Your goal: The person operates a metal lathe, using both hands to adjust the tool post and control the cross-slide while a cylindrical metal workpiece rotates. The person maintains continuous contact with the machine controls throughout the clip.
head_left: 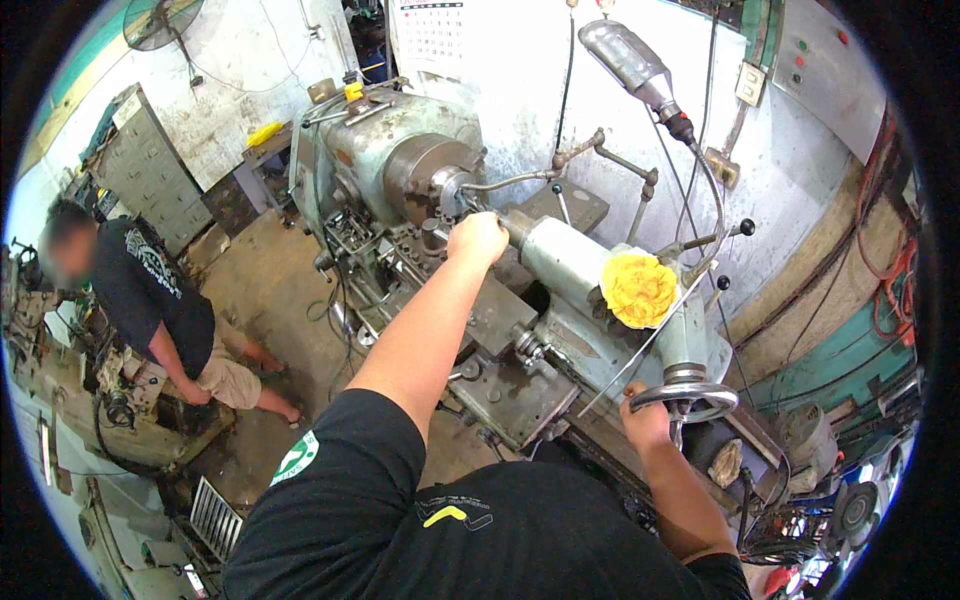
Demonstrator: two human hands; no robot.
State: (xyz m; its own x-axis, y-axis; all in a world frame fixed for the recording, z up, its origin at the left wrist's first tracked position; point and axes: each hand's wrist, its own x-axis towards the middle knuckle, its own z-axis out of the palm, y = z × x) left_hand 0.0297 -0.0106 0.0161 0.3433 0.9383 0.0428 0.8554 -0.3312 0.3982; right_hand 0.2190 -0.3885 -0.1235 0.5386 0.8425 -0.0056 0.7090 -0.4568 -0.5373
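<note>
A large lathe runs across the middle, with a round chuck point(425, 172) at its far end and a pale tailstock point(558, 250) nearer me. My left hand point(478, 240) is stretched forward, closed at the tailstock's front end, just short of the chuck; what its fingers grip is hidden. At the tailstock's near end, my right hand point(645, 420) is wrapped round the rim of a metal handwheel point(722, 396). A crumpled yellow cloth point(640, 288) lies on top of the tailstock, beside a long thin rod point(640, 355). A jointed coolant pipe point(510, 182) reaches toward the chuck.
A person in a black shirt point(155, 290) stands at another machine on the left. A shaded work lamp point(630, 65) hangs above the tailstock. Lever handles with black knobs point(746, 227) stick up near the wall. A grey drawer cabinet point(150, 165) stands at the back left.
</note>
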